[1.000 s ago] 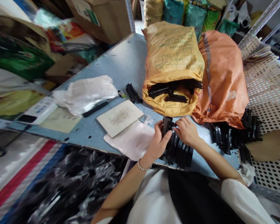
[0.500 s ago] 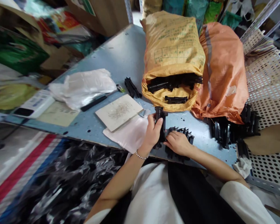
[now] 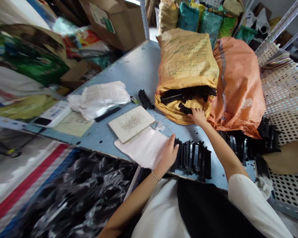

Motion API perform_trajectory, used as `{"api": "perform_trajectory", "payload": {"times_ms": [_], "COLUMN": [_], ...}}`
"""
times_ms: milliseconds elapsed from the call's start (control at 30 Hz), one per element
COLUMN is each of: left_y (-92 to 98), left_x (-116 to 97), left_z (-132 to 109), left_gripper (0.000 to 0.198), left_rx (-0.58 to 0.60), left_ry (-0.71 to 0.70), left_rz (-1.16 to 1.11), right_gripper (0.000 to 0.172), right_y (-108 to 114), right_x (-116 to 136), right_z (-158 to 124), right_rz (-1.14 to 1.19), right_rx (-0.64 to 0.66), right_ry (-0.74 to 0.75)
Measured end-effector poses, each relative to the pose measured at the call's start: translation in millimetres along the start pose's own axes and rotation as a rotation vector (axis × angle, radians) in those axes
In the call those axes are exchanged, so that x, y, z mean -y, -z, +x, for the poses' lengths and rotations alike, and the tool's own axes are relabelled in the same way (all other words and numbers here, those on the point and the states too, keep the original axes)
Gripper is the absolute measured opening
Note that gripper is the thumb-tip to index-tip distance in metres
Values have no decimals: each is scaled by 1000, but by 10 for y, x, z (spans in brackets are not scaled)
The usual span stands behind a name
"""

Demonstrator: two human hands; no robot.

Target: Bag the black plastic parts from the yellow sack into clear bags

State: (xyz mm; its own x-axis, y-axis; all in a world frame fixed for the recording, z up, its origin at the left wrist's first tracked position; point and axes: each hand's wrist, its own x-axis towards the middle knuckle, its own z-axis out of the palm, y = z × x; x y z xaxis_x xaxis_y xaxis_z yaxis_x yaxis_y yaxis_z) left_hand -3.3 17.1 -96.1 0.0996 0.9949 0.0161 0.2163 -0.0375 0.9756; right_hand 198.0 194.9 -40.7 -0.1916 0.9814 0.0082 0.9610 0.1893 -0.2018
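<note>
My right hand (image 3: pixel 198 115) reaches to the mouth of the yellow woven sack (image 3: pixel 188 62), its fingers closed on the end of a long black plastic part (image 3: pixel 185 108). More dark parts of the same sort (image 3: pixel 173 96) lie deeper in the sack. Close to the table's front edge, several black parts stand side by side in a row (image 3: pixel 192 158). My left hand (image 3: pixel 167 155) rests against the left end of this row with fingers and thumb apart. Under its wrist side lies a pale plastic bag stack (image 3: pixel 145 147).
An orange sack (image 3: pixel 238 79) stands at the right, more black parts (image 3: pixel 243 145) spilling from its base. A pale board (image 3: pixel 131 122), a bundle of clear bags (image 3: pixel 101 97) and two black parts (image 3: pixel 146 99) lie left. Below the table are bagged dark items (image 3: pixel 84 198).
My right hand has moved from the row up to the yellow sack and taken hold of a part. The part my left hand held upright now stands in the row; that hand moved lower.
</note>
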Motion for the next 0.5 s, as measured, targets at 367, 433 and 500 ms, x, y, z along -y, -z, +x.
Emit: {"api": "perform_trajectory", "payload": {"times_ms": [367,433,500], "left_y": [173,162,130], "left_x": [-747,-836,-875], "left_z": [268,192,127], "left_gripper": [48,48,48], "left_rx": [162,281,314], "left_ry": [186,290,344], "left_rz": [-549,-643,-688], "right_gripper": [46,46,47], "right_y": [511,592,592], "right_x": [587,525,516], "right_z": [-1372,-1288,-1205], "right_rz": [229,159,204], "right_rx": [-257,-266,-218], "right_ry": [394,421,437]}}
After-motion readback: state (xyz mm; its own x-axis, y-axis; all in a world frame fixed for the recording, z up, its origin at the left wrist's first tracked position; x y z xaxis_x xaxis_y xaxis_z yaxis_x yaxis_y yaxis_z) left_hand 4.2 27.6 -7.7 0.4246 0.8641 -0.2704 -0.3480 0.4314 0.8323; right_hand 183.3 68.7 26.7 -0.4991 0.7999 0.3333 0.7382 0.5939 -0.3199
